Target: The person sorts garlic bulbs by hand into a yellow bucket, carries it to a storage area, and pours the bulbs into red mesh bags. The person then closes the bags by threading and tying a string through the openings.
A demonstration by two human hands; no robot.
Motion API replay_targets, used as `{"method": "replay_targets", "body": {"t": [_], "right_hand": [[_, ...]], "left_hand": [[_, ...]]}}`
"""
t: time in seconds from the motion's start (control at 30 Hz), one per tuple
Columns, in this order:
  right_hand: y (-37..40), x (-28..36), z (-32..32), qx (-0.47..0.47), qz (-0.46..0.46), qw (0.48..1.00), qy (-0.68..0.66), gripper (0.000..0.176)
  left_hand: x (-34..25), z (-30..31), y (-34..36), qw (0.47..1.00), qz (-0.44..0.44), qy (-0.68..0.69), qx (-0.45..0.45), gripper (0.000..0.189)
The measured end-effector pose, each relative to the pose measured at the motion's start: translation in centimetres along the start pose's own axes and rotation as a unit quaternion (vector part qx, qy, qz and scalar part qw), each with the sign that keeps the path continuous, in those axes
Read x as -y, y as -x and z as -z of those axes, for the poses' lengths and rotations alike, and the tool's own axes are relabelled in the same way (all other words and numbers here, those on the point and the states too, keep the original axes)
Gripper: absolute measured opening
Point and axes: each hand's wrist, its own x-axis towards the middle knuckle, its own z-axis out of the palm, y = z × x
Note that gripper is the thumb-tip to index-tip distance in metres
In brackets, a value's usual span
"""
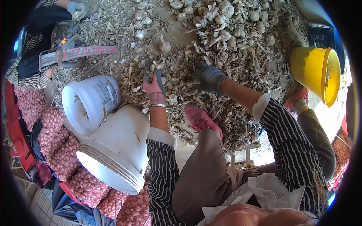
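Dusty ground stretches out under a broad heap of dry grey-brown garlic husks and stalks (226, 113), and we're right over it, looking down past two black-and-white striped sleeves. Left hand (154, 81), in a pink glove with dark grey fingers, is up at the near-left edge of the heap, fingers curled tight around a small pale garlic bulb (151, 69) held just above the litter. Right hand (208, 77), in a dark grey glove, sits palm-down just beside it on the husks, fingers bent into the pile; whether it grips anything, I cannot tell. Loose whitish garlic bulbs (222, 19) lie thick along the far edge of the heap. Off the left side, a white plastic bucket (90, 103) lies tipped over, touching a larger white plastic tub (117, 150) tilted towards us. A yellow plastic bucket (315, 73) leans at the right edge. Pink mesh sacks of garlic (56, 147) pile up at the near left. A pink shoe (200, 118) rests on the husks between the arms. At the far left corner, a co-worker's blue-gloved hand (75, 9) shows.
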Motion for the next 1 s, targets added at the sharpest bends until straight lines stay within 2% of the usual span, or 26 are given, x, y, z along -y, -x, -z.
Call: {"method": "replay_targets", "body": {"t": [0.07,0.1,0.13,0.17,0.2,0.23,0.27,0.3,0.33,0.37,0.4,0.43,0.47,0.5,0.53,0.57,0.63,0.73,0.8,0.83,0.9,0.97,1.0], "right_hand": [[0.4,-0.3,0.5,-0.143,-0.008,0.974,-0.177,0.034],[-0.1,-0.2,1.1,-0.177,-0.014,0.962,-0.209,0.030],[-0.6,0.9,1.8,-0.184,-0.036,0.947,-0.262,0.026],[-2.1,1.4,3.9,-0.189,-0.058,0.939,-0.280,0.028],[-3.9,1.5,5.7,-0.196,-0.081,0.931,-0.297,0.030],[-7.1,0.8,5.9,-0.194,-0.094,0.901,-0.376,0.034],[-10.6,-0.1,5.1,-0.185,-0.111,0.864,-0.456,0.037],[-14.1,-0.7,3.7,-0.186,-0.111,0.862,-0.458,0.037],[-17.3,-1.2,2.2,-0.171,-0.095,0.910,-0.366,0.040],[-18.9,-1.6,1.5,-0.155,-0.078,0.948,-0.268,0.043],[-12.9,1.9,5.0,-0.195,-0.145,0.954,-0.178,0.044],[-12.1,2.2,4.4,-0.193,-0.150,0.953,-0.177,0.044],[-11.8,2.1,3.8,-0.163,-0.148,0.935,-0.279,0.044],[-11.4,1.7,3.2,-0.138,-0.146,0.904,-0.377,0.045],[-10.3,1.5,2.2,-0.147,-0.118,0.905,-0.383,0.045],[-8.7,1.4,1.3,-0.158,-0.091,0.904,-0.386,0.046],[-1.7,3.1,2.3,-0.238,-0.074,0.863,-0.440,0.035],[5.4,2.1,0.1,-0.310,-0.104,0.827,-0.457,0.044],[11.1,0.7,-0.3,-0.391,-0.085,0.728,-0.557,0.044],[15.6,1.1,2.0,-0.390,-0.116,0.693,-0.595,0.044],[21.0,-0.9,2.8,-0.453,-0.015,0.575,-0.681,0.048],[27.6,-2.3,6.1,-0.539,-0.004,0.551,-0.638,0.052],[31.4,-3.1,8.4,-0.549,-0.019,0.561,-0.620,0.054]], "left_hand": [[1.3,0.5,-0.7,0.997,0.040,0.031,-0.050,0.041],[2.5,0.8,-1.9,0.997,0.041,0.031,-0.050,0.041],[4.0,2.4,-2.7,0.992,0.050,-0.008,-0.118,0.038],[4.0,2.6,-4.4,0.984,0.019,-0.030,-0.176,0.036],[0.6,0.0,-3.6,0.989,0.073,0.052,-0.118,0.039],[-1.8,-2.0,-3.7,0.990,0.064,0.051,-0.115,0.039],[-3.5,-3.6,-3.6,0.987,0.113,0.079,-0.077,0.040],[-4.3,-4.6,-3.7,0.980,0.164,0.105,-0.038,0.042],[-3.8,-5.3,-4.6,0.979,0.199,0.023,-0.041,0.039],[-2.6,-4.9,-5.7,0.979,0.199,0.022,-0.039,0.039],[-0.3,-3.9,-6.9,0.989,0.135,-0.054,0.015,0.038],[1.0,-3.6,-7.1,0.987,0.072,-0.127,0.069,0.037],[0.7,-3.2,-5.8,0.965,-0.038,-0.226,0.124,0.036],[0.1,-3.7,-4.3,0.965,-0.041,-0.221,0.133,0.036],[-0.6,-4.4,-2.5,0.991,0.051,-0.094,0.076,0.034],[-0.7,-5.2,-0.6,0.989,0.145,0.034,0.021,0.033],[0.0,-7.2,4.0,0.999,0.034,0.030,0.001,0.031],[0.4,-10.1,10.2,0.997,0.008,0.053,0.047,0.033],[1.3,-12.7,12.7,0.979,-0.092,-0.042,0.176,0.034],[-0.4,-15.1,15.2,0.967,-0.084,-0.092,0.222,0.038],[-6.1,-21.6,21.5,0.928,-0.136,-0.151,0.311,0.041],[-8.6,-27.6,24.8,0.884,-0.156,-0.175,0.404,0.041],[-9.5,-31.0,26.5,0.874,-0.151,-0.116,0.448,0.040]]}}
